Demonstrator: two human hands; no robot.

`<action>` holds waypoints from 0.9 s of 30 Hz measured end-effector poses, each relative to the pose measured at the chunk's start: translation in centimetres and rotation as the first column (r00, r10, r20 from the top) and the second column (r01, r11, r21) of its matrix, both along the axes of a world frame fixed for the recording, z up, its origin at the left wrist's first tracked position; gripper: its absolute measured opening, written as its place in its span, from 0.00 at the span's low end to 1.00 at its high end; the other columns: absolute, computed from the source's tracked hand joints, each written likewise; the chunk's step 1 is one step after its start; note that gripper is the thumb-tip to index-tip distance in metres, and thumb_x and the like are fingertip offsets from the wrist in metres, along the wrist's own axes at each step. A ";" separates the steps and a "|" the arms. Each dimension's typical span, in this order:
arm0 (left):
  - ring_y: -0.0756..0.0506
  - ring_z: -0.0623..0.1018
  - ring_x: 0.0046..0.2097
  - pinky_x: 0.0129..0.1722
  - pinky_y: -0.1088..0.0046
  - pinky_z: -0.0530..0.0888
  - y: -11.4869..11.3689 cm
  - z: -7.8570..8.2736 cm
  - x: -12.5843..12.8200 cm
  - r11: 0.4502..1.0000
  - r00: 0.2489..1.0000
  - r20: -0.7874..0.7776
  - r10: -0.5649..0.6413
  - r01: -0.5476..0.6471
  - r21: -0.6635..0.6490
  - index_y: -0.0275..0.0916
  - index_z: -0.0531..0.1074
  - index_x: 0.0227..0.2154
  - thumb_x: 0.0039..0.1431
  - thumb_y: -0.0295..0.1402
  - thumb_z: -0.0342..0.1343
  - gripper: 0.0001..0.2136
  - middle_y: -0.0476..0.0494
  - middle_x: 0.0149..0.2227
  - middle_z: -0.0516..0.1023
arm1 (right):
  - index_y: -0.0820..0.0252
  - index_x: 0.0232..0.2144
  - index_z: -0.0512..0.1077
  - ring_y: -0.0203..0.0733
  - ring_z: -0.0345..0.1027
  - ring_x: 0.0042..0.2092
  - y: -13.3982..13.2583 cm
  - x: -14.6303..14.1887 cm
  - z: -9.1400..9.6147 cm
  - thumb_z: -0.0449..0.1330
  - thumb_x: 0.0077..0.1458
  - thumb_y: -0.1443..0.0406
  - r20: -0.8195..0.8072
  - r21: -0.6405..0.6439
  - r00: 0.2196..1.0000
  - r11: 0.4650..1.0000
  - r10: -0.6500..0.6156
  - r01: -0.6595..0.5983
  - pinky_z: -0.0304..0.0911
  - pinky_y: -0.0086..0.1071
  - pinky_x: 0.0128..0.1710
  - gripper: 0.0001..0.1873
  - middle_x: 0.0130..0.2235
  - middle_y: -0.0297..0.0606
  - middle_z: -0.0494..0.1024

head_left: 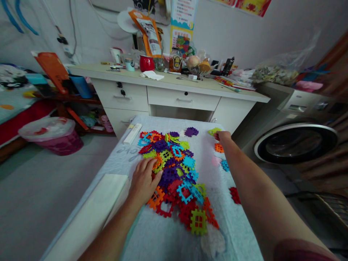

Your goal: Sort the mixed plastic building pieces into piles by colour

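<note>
On the cloth-covered table lies a heap of flat interlocking plastic pieces [170,174] in purple, red, orange, blue and yellow-green, some with window cut-outs. My left hand [144,181] rests on the heap's left side, its thumb apart from the fingers and no piece clearly gripped. At the far right edge my right hand [223,137] has its fingertips closed at the edge of a yellow-green piece [214,131]. Just nearer along that edge lie an orange piece [219,147], a blue piece [225,165] and a red piece [235,195]. A purple piece [191,131] sits apart behind the heap.
A long white box [89,214] and a small white box [132,134] lie along the table's left side. Behind stands a cluttered white desk [174,96]. A washing machine [288,123] is at right, a pink waste bin [54,137] at left.
</note>
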State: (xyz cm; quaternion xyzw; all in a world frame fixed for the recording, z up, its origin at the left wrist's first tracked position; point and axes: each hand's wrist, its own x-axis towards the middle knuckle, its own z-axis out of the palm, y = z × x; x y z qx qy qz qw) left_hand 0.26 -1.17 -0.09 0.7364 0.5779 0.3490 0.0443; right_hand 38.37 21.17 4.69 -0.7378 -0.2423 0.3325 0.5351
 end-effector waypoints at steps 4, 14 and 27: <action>0.37 0.68 0.57 0.60 0.52 0.66 0.0 0.0 0.0 1.000 1.000 -0.001 0.000 0.000 0.001 0.39 0.67 0.53 0.63 0.41 0.50 0.18 0.36 0.54 0.71 | 0.68 0.33 0.71 0.31 0.65 0.19 1.0 0.4 0.1 0.61 0.50 0.76 -0.057 -0.015 0.998 0.999 -0.039 0.038 0.67 0.21 0.19 0.06 0.19 0.28 0.67; 0.37 0.69 0.57 0.59 0.52 0.66 -0.1 0.1 0.1 1.000 1.000 0.015 -0.002 0.002 0.009 0.40 0.67 0.53 0.63 0.41 0.50 0.18 0.37 0.53 0.71 | 0.63 0.30 0.67 0.30 0.68 0.23 -1.0 0.5 0.1 0.57 0.52 0.78 -0.113 0.003 0.993 0.999 0.036 -0.035 0.70 0.21 0.24 0.08 0.23 0.31 0.70; 0.37 0.69 0.56 0.59 0.53 0.67 -0.1 0.1 0.0 1.000 1.000 0.015 -0.007 0.007 0.024 0.40 0.68 0.52 0.63 0.41 0.51 0.18 0.37 0.53 0.71 | 0.62 0.28 0.74 0.31 0.67 0.25 -6.4 -4.1 2.2 0.63 0.46 0.73 0.199 0.038 0.826 0.838 0.527 -0.544 0.60 0.23 0.23 0.04 0.26 0.34 0.77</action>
